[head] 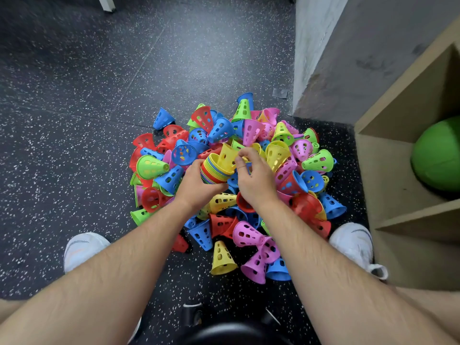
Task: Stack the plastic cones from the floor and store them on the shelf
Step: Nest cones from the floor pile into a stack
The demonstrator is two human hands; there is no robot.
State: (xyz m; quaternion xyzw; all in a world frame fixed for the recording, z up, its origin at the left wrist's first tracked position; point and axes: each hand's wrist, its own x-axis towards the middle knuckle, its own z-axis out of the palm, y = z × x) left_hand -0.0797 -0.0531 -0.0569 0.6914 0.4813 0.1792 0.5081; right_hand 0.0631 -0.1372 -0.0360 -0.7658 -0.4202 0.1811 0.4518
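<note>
Left hand grips nested cone stack; right hand pinches yellow cone atop it, over floor pile

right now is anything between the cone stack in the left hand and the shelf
Yes: the right hand, pinching a yellow cone onto the stack, sits between it and the shelf, and a green ball fills part of one compartment.

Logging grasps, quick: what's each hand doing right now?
Left hand: grips the stack of cones.
Right hand: pinches the yellow cone atop it.
</note>
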